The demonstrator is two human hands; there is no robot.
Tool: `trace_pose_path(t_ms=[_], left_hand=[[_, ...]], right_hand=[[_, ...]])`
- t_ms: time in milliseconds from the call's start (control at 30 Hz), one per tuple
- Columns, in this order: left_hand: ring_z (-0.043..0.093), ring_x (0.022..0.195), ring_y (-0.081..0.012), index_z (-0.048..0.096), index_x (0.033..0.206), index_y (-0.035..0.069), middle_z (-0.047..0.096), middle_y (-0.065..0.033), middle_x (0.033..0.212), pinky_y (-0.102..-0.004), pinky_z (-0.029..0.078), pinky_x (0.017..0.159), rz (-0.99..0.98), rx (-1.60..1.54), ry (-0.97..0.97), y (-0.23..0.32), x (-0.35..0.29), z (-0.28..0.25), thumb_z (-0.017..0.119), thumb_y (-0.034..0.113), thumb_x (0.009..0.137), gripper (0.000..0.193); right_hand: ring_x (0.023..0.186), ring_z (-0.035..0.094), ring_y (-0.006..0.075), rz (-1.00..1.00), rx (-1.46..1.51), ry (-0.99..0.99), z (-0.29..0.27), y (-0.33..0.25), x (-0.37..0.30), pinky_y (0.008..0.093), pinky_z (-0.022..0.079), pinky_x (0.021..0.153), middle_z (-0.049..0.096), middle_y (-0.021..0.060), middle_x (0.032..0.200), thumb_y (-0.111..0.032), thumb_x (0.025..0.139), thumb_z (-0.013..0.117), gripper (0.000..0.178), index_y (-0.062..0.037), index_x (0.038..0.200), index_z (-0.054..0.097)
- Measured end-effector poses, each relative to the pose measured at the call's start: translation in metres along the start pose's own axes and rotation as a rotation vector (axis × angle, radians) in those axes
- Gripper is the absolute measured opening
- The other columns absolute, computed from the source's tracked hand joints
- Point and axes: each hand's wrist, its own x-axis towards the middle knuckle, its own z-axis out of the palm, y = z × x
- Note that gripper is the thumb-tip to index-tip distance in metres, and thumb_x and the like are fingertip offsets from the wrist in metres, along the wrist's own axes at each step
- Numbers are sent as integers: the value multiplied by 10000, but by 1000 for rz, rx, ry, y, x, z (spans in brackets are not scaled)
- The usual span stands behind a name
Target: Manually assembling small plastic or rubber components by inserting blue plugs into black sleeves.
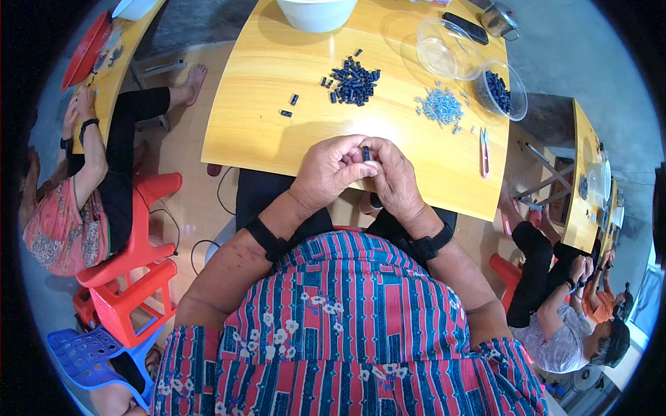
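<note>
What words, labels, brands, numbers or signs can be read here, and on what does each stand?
None can be read.
Black piece between the fingers: too small to show any print.
Red-and-white item at the picture's top edge: cut off, too small to read.

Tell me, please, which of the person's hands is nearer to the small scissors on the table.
The right hand is nearer: it is to the left of the small scissors. The left hand is farther left, beyond the right hand.
</note>
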Motion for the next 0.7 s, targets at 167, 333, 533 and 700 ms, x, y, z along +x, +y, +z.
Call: trace_pose_path(t_ms=[167, 333, 533, 700], left_hand=[[498, 631, -83, 645, 1030, 6, 556, -14, 703, -236, 465, 613, -3, -39, -15, 2, 4, 4, 735, 159, 824, 271], [491, 640, -68, 623, 1110, -16, 556, -5, 713, -238, 454, 605, -44, 40, 12, -7, 0, -1, 743, 136, 808, 358], [533, 671, -71, 606, 1226, 10, 573, -14, 808, -212, 475, 642, -2, 241, -24, 8, -11, -5, 711, 0, 777, 461], [583, 685, -138, 679, 1084, 46, 591, -61, 811, -246, 492, 650, 94, 408, -12, 5, -13, -20, 678, -24, 764, 327]], right_hand=[[909, 627, 338, 15, -25, 41, -5, -1, 1, 381, 500, 796, 609, 192, 990, -77, 907, 544, 245, -5, 1140, 537], [884, 638, 284, 36, 129, 12, -2, -15, 8, 361, 504, 782, 631, 172, 932, -50, 886, 556, 221, 2, 1100, 560], [891, 627, 319, 56, -92, 408, -65, 10, 14, 378, 500, 805, 635, 173, 951, -35, 863, 594, 218, -13, 1080, 597], [712, 628, 154, -13, -581, 603, -183, 46, 36, 284, 512, 674, 662, 100, 847, -28, 876, 609, 248, -19, 1124, 609]])
